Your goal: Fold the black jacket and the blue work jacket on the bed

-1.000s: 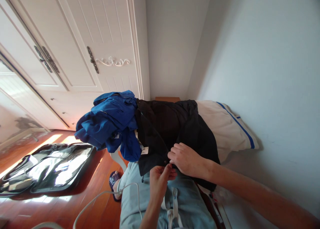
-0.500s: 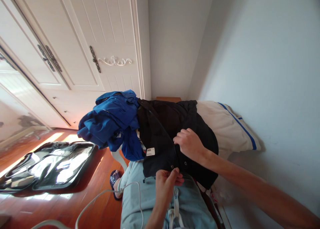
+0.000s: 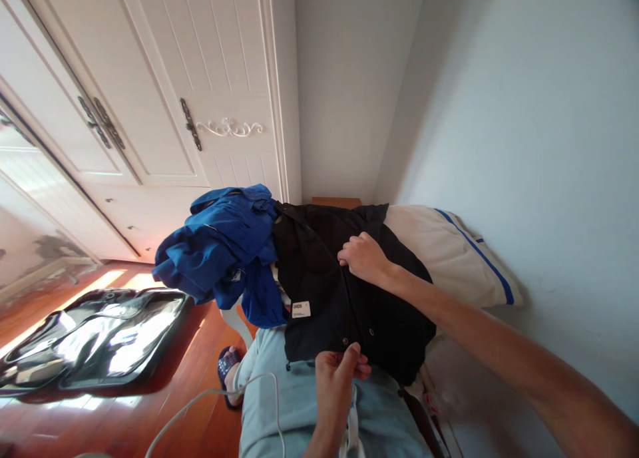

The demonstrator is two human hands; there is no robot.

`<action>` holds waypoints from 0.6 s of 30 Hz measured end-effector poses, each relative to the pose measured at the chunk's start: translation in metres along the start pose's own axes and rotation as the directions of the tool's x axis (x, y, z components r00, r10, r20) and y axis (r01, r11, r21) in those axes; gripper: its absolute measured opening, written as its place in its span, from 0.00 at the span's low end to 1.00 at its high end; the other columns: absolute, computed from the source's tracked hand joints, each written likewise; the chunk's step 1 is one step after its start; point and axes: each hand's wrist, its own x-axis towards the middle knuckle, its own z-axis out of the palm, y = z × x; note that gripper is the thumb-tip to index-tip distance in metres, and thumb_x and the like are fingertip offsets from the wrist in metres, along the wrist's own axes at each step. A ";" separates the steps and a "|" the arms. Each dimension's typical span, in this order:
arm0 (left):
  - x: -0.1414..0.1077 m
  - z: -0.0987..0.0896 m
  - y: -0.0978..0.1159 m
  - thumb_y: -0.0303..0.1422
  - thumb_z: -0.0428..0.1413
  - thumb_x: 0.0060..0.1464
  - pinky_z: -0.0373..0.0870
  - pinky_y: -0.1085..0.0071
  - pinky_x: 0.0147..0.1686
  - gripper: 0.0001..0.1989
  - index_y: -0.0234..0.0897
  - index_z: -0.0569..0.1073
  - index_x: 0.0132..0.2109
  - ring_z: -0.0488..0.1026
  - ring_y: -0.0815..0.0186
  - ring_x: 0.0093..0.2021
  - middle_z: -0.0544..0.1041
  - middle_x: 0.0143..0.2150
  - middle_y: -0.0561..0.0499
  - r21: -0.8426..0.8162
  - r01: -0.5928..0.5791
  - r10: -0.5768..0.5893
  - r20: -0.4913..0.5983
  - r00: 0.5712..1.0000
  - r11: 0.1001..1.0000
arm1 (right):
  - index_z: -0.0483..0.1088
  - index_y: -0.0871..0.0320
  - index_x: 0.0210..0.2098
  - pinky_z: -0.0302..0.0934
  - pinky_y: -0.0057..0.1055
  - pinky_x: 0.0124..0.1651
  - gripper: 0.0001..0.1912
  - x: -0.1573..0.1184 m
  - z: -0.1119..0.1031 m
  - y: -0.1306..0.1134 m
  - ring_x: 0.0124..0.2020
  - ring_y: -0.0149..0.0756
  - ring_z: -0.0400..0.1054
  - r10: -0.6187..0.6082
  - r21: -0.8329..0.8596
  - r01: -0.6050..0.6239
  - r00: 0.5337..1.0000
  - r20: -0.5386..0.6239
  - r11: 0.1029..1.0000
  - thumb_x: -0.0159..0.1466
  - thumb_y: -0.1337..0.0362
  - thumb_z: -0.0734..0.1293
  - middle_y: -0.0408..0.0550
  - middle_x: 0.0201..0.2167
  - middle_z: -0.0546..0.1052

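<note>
A black jacket (image 3: 319, 278) lies spread over my lap and the surface beyond, its front zip line running away from me. A white label shows on its left front, and two snap buttons sit near the hem. My left hand (image 3: 339, 371) pinches the hem at the bottom of the zip. Farther up the front, my right hand (image 3: 364, 257) is closed on the zip line; whether it grips a zip pull or just the fabric edge is hidden by the fingers.
To the left is a crumpled blue garment (image 3: 219, 245). A cream cloth item with a blue stripe (image 3: 449, 251) lies at right by the wall. An open black suitcase (image 3: 104, 338) rests on the wooden floor, below a white wardrobe (image 3: 219, 58). A white cable (image 3: 200, 397) crosses near my leg.
My right hand has slid up along the zip line, away from my left hand. The left hand stays at the hem.
</note>
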 end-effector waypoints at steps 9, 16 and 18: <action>-0.003 -0.001 0.003 0.51 0.65 0.41 0.69 0.72 0.25 0.25 0.29 0.78 0.22 0.72 0.64 0.21 0.77 0.20 0.41 -0.038 0.026 -0.026 0.008 1.000 0.999 | 0.79 0.57 0.31 0.51 0.35 0.44 0.10 0.015 -0.008 0.009 0.42 0.39 0.69 -0.008 0.034 0.007 0.999 0.039 0.999 0.65 0.68 0.66 0.52 0.40 0.78; -0.001 -0.006 -0.012 0.47 0.68 0.39 0.70 0.70 0.28 0.21 0.37 0.68 0.24 0.74 0.64 0.23 0.76 0.21 0.45 -0.190 0.057 -0.081 -0.122 0.989 0.980 | 0.73 0.57 0.54 0.44 0.48 0.66 0.20 0.000 0.004 0.038 0.61 0.46 0.63 -0.268 0.347 0.204 0.952 0.149 0.916 0.64 0.59 0.70 0.54 0.60 0.71; 0.004 -0.007 -0.015 0.47 0.69 0.39 0.71 0.69 0.29 0.22 0.38 0.67 0.26 0.75 0.63 0.24 0.76 0.23 0.46 -0.261 0.058 -0.098 -0.140 0.985 0.964 | 0.66 0.58 0.62 0.42 0.53 0.68 0.32 -0.009 0.009 0.045 0.65 0.49 0.58 -0.291 0.357 0.215 0.941 0.174 0.909 0.61 0.57 0.72 0.58 0.63 0.67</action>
